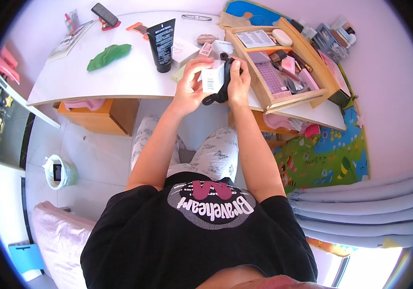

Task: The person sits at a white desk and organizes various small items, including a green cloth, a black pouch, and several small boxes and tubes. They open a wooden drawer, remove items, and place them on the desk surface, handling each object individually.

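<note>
Between my hands, just above the front edge of the white desk, is a small white box with a barcode on the side facing me. My left hand grips this box from its left. In my right hand is a crumpled black cloth item, pressed close against the box's right side; its exact kind is unclear. Just beyond my hands lie a pink-and-white small box and another white box. A black squeeze tube stands upright on its cap to the left.
A wooden drawer tray of cosmetics sits at right. Across the desk are a green cloth, a phone on a red stand, glasses and an orange wrapper. On the floor at left stands a lined waste bin.
</note>
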The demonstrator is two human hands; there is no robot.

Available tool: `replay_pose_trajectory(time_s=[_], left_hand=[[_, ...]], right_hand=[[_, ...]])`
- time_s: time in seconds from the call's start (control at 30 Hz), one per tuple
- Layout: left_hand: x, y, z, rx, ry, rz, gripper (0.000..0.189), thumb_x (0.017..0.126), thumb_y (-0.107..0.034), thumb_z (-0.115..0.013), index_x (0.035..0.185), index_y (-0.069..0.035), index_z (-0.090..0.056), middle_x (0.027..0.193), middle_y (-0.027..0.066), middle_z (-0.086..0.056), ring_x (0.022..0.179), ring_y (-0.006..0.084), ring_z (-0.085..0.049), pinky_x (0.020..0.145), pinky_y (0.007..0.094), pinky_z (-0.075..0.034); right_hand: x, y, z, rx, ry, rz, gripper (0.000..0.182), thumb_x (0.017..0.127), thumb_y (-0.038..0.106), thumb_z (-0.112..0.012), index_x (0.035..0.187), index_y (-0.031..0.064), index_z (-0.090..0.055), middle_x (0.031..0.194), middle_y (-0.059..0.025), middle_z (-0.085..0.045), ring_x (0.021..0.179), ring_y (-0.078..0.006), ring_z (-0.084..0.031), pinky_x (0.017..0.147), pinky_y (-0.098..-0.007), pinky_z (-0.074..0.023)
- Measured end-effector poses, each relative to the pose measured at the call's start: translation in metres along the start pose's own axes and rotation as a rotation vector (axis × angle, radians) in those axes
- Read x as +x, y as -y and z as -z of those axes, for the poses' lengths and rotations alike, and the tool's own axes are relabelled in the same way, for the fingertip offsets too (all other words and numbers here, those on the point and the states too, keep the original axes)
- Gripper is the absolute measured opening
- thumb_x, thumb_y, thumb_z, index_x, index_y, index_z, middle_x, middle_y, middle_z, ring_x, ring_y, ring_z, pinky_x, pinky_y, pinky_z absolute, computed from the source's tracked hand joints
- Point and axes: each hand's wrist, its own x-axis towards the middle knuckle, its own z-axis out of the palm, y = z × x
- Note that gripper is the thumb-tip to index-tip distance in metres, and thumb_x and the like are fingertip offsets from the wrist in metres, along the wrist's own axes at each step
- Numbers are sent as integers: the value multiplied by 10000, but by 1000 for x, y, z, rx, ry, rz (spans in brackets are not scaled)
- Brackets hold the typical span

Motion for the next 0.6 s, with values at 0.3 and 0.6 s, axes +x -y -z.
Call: replay_pose_trajectory(time_s=[0.3,0.6], left_hand=[[3,0,-22,786,-23,-32,557,656,231,-503,1092,-108,-574,1224,139,-471,1290,392,-390,989,423,-417],[13,7,-31,1104,43,159,590,720,105,-577,1259,-129,-530,1366,196,-414,1280,378,-406,981,437,-414]], right_hand=[[-19,9,4,-62,-140,324,277,952,260,-535,1086,19,-560,1033,-121,-610,948,-218,-567,861,-331,-447],[-22,5,5,-31,-201,432,258,930,246,-562,1068,29,-572,1143,-166,-567,1042,-301,-535,928,-386,-416]])
